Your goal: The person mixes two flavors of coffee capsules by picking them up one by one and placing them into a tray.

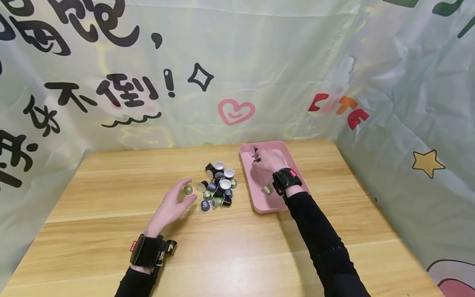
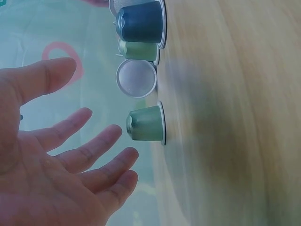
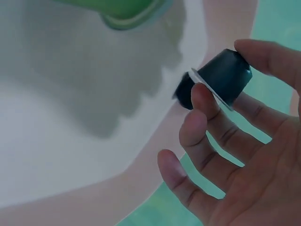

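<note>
On the near left of the wooden table (image 1: 222, 264), the left hand (image 1: 168, 212) has its thumb and fingers spread apart and holds nothing. A small green pod (image 1: 188, 190) stands on its wide rim just beside the fingertips. A bit to the right is a messy pile of pods (image 1: 225, 184), some with pale lids up.

Right of the pile is a pink tray (image 1: 272, 204) with a green pod in its near part. Near the tray's far left corner, the right hand (image 1: 271, 161) pinches a dark pod (image 3: 225, 75), with another pod close by. The pods look light and stiff, but smooth, so they might slip. The flat lid could dent, so the firm sides or rim seem best to grab. Farthest back hangs a cloth with a pink heart (image 1: 236, 112).
</note>
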Available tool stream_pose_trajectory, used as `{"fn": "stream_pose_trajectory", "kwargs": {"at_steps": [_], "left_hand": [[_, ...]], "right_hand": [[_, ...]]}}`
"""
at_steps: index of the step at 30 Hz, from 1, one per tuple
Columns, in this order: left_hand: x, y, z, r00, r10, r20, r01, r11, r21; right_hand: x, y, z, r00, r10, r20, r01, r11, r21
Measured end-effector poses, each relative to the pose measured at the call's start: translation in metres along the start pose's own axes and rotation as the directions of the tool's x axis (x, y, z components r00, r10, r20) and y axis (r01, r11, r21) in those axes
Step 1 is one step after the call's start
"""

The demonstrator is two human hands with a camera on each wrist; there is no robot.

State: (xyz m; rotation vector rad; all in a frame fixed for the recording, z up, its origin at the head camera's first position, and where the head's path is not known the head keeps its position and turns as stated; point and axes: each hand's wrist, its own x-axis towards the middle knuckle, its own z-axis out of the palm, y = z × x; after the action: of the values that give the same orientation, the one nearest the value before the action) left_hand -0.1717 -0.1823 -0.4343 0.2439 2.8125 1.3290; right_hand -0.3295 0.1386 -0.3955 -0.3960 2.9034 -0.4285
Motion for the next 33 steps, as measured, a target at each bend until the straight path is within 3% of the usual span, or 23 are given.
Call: {"fn": "stream_pose_trajectory", "kwargs": {"at_steps": [6, 15, 18, 24, 33], "left_hand": [[0.0, 0.002, 0.0, 1.0, -0.01, 0.01, 0.01, 1.0, 0.004], [0.001, 0.0, 0.0, 1.0, -0.012, 0.01, 0.012, 1.0, 0.009], [0.0, 0.0, 0.0, 1.0, -0.012, 0.006, 0.012, 1.0, 0.013], [0.0, -0.001, -0.001, 1.0, -0.01, 0.008, 0.01, 0.999, 0.037], [0.0, -0.002, -0.001, 0.999, -0.028, 0.022, 0.027, 0.998, 0.06]], "right_hand": [[-0.01, -0.002, 0.002, 0.994, 0.02, -0.106, -0.014, 0.998, 0.056], [-0.054, -0.01, -0.002, 0.948, -0.132, -0.289, 0.199, 0.955, 0.218], [-0.068, -0.01, 0.0, 0.943, -0.138, -0.302, 0.221, 0.94, 0.259], [-0.091, -0.007, 0.011, 0.952, -0.091, -0.293, 0.187, 0.929, 0.318], [-0.106, -0.004, 0.022, 0.943, -0.1, -0.318, 0.217, 0.909, 0.356]]}}
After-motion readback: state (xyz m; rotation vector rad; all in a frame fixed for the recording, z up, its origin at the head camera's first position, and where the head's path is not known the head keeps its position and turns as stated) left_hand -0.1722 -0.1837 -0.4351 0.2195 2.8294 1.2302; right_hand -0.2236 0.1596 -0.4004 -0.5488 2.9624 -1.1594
